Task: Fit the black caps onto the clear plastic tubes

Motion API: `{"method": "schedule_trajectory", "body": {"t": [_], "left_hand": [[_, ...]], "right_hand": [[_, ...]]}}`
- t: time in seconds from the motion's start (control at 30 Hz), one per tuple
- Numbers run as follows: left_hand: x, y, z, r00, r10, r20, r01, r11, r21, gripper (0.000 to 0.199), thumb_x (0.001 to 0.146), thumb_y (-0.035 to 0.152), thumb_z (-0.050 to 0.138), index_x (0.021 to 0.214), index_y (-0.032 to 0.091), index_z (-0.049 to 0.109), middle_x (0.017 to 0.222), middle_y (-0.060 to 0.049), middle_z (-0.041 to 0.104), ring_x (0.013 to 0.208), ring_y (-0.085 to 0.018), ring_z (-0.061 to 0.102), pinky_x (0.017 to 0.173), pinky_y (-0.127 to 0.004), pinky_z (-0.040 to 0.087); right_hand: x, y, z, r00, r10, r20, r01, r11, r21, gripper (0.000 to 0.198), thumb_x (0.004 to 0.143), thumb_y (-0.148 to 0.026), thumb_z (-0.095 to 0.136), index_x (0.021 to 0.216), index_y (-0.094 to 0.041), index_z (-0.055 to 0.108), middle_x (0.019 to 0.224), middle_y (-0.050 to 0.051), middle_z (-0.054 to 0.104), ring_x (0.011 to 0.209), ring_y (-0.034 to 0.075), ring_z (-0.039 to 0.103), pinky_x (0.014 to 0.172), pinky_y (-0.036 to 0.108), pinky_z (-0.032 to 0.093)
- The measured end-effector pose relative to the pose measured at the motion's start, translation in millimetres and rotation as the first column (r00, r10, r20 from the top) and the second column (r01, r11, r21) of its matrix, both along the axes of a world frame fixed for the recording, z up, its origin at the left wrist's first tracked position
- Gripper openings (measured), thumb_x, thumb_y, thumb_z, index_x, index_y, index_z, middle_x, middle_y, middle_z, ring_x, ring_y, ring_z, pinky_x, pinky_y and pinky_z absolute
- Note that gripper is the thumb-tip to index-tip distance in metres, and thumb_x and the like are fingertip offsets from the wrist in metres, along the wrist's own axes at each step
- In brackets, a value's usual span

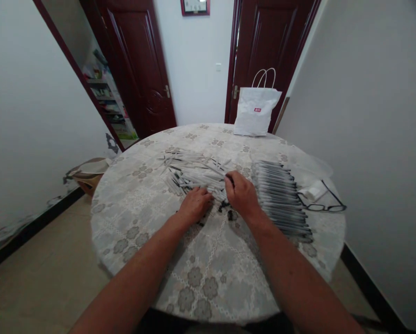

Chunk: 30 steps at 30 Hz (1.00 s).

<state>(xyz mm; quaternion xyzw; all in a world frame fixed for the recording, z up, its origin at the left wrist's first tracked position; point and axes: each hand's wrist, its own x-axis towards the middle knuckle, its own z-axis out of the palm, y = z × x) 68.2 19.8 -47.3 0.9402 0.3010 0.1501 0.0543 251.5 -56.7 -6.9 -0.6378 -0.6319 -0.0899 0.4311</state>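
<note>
A loose pile of thin white and clear pen-like sticks (194, 160), some with dark tips, lies across the middle of the table. At its near edge is my left hand (195, 204), palm down, with fingers curled together; whatever they hold is hidden. My right hand (241, 192) is closed in a pinch at the pile's right side, and I cannot make out what is in it. Small black pieces (231, 215) lie on the cloth between the hands. To the right, pens (279, 197) with clear barrels and dark ends form a neat row, partly behind my right forearm.
A round table (131, 190) wears a flowered cloth. Black-framed glasses (325, 207) and a small white item (315, 190) lie at its right edge. A white paper bag (254, 113) stands at the back. On the floor at left is a brown box or bag (89, 176).
</note>
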Motion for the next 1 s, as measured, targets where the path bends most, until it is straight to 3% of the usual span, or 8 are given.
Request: {"method": "schedule_trajectory", "body": {"t": [0.17,0.33,0.43,0.5,0.63,0.77,0.9,1.0], "left_hand": [[-2,0,2.6,0.998,0.003,0.062,0.0,0.999,-0.05,0.015,0.092,0.024,0.059,0.099,0.019,0.071,0.096,-0.011,0.067,0.097,-0.028,0.059,0.09,-0.041,0.044],[-30,9,13.4,0.915,0.141,0.379,-0.01,0.945,-0.328,0.024,0.094,0.038,0.057,0.107,0.023,0.071,0.091,-0.005,0.069,0.085,-0.021,0.063,0.08,-0.033,0.048],[-48,20,17.3,0.719,0.381,0.581,0.064,0.796,-0.602,0.028,0.088,0.042,0.066,0.104,0.02,0.073,0.08,-0.002,0.066,0.074,-0.017,0.061,0.073,-0.03,0.048],[-55,26,17.4,0.556,0.523,0.646,0.197,0.672,-0.714,0.031,0.083,0.042,0.072,0.103,0.018,0.072,0.076,0.0,0.063,0.069,-0.014,0.059,0.071,-0.028,0.049],[-60,31,16.3,0.339,0.661,0.669,0.46,0.504,-0.731,0.032,0.078,0.041,0.08,0.095,0.016,0.069,0.071,0.002,0.059,0.066,-0.011,0.058,0.07,-0.027,0.053],[-59,29,17.6,0.302,0.691,0.657,0.549,0.437,-0.712,0.033,0.077,0.04,0.082,0.093,0.016,0.066,0.088,-0.004,0.069,0.08,-0.016,0.068,0.077,-0.034,0.058],[-60,28,19.0,0.314,0.681,0.662,0.555,0.434,-0.71,0.032,0.079,0.037,0.081,0.095,0.013,0.067,0.101,-0.01,0.073,0.083,-0.018,0.071,0.079,-0.035,0.059],[-60,27,19.4,0.301,0.687,0.661,0.556,0.437,-0.708,0.032,0.078,0.035,0.081,0.097,0.012,0.067,0.096,-0.01,0.074,0.08,-0.018,0.072,0.079,-0.036,0.059]], "right_hand": [[-3,-2,3,1.0,0.02,-0.008,-0.02,1.0,0.011,0.017,0.1,-0.026,0.047,0.106,-0.02,0.062,0.098,0.009,0.07,0.09,0.022,0.064,0.08,0.029,0.044],[-5,-3,3,0.998,0.039,-0.046,-0.038,0.999,0.034,0.016,0.099,-0.025,0.047,0.105,-0.02,0.061,0.095,0.008,0.069,0.089,0.022,0.064,0.08,0.029,0.045],[-13,-3,-2,0.995,0.082,-0.058,-0.081,0.997,0.006,0.016,0.098,-0.025,0.047,0.103,-0.02,0.061,0.093,0.008,0.069,0.086,0.022,0.064,0.079,0.029,0.045],[-21,-3,-7,0.992,0.115,-0.05,-0.116,0.993,-0.028,0.016,0.098,-0.025,0.046,0.103,-0.021,0.061,0.091,0.007,0.069,0.084,0.021,0.064,0.077,0.029,0.045],[-33,-4,-15,0.987,0.16,-0.015,-0.161,0.984,-0.073,0.016,0.098,-0.026,0.046,0.102,-0.021,0.061,0.089,0.007,0.069,0.08,0.021,0.064,0.074,0.029,0.044],[-38,-4,-19,0.984,0.179,0.011,-0.177,0.98,-0.093,0.016,0.099,-0.026,0.045,0.099,-0.021,0.061,0.087,0.006,0.069,0.078,0.02,0.064,0.072,0.029,0.044],[-37,-4,-19,0.983,0.182,0.02,-0.178,0.977,-0.114,0.016,0.098,-0.025,0.046,0.098,-0.02,0.061,0.086,0.006,0.068,0.078,0.021,0.063,0.074,0.029,0.044],[-37,-4,-19,0.982,0.186,0.008,-0.185,0.978,-0.101,0.017,0.098,-0.025,0.045,0.099,-0.02,0.061,0.087,0.007,0.068,0.08,0.021,0.063,0.076,0.03,0.044]]}}
